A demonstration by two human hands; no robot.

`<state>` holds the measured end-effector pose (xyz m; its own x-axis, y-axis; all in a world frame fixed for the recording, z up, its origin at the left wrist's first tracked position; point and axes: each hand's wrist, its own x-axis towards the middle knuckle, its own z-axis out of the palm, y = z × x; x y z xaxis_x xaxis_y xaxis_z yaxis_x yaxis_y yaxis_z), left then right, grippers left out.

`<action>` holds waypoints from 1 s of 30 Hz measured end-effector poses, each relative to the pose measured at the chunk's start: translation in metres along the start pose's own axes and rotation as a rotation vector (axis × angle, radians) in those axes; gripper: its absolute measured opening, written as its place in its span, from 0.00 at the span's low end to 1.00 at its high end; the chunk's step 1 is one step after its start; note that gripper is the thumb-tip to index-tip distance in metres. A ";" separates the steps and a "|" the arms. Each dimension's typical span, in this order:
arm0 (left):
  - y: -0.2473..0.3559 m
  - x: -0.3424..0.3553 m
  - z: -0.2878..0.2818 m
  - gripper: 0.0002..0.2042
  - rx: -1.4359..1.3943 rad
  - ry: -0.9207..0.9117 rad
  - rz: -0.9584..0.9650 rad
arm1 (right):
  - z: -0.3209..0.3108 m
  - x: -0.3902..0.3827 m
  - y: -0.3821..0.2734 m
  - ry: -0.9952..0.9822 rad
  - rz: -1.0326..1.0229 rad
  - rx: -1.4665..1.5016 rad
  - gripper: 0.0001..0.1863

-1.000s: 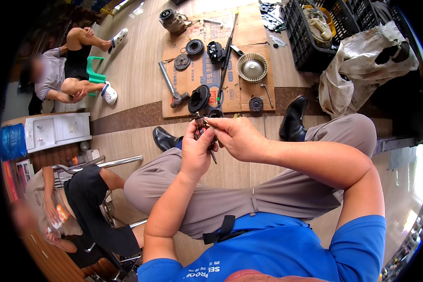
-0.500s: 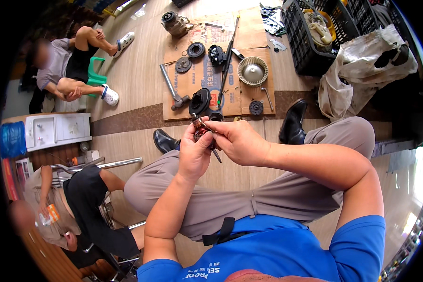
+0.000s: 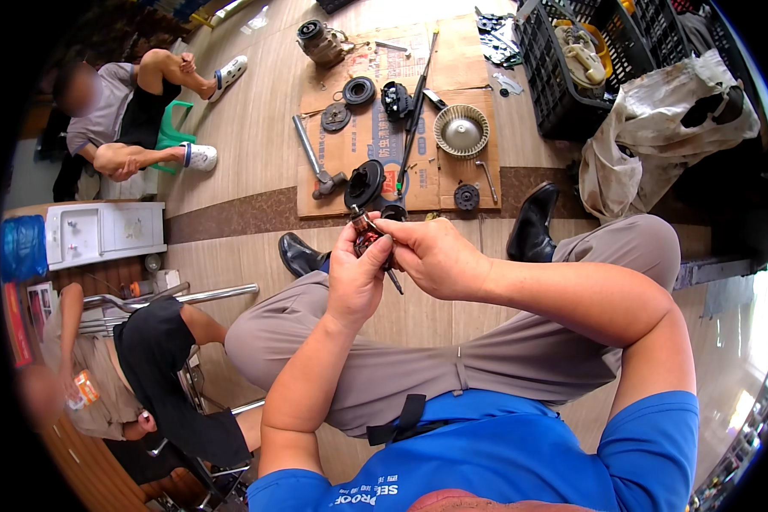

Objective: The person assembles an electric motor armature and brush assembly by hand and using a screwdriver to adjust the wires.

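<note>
Above my lap, both hands hold a motor armature [image 3: 364, 229], with a metal end, reddish copper windings and a thin shaft pointing down toward me. My left hand [image 3: 355, 282] is closed round its body, thumb pressed along the side. Fingers of my right hand [image 3: 442, 258] pinch at its right side; the fingertips partly hide the windings. Just beyond my hands, a black round housing [image 3: 365, 183] lies on a flattened cardboard sheet [image 3: 427, 183]. A hammer [image 3: 326, 181] lies left of that housing.
The cardboard also carries a blower wheel [image 3: 461, 132], a ring-shaped pulley [image 3: 358, 90], a compressor [image 3: 320, 43], a long black rod [image 3: 415, 119] and a wrench [image 3: 487, 183]. Black crates [image 3: 572, 111] and a stained cloth [image 3: 648, 145] stand right. Two people sit left.
My hands keep nearly the same grip on the armature, with slightly more of its reddish windings showing. The seated person at lower left has shifted their arms a little.
</note>
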<state>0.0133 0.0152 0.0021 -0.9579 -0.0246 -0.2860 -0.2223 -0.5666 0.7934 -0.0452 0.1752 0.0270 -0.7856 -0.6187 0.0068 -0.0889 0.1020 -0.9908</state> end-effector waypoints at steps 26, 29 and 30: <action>-0.003 0.000 0.014 0.12 0.334 0.127 0.013 | 0.011 0.001 0.014 0.065 0.028 0.064 0.13; -0.003 0.000 0.014 0.12 0.351 0.161 0.004 | 0.009 0.003 0.012 0.059 0.041 0.052 0.12; -0.004 0.000 0.014 0.12 0.358 0.165 0.011 | 0.010 0.003 0.014 0.048 0.023 0.042 0.14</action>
<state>0.0118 0.0285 0.0064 -0.9249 -0.1780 -0.3361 -0.2896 -0.2432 0.9257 -0.0430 0.1673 0.0120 -0.8155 -0.5787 -0.0106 -0.0455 0.0824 -0.9956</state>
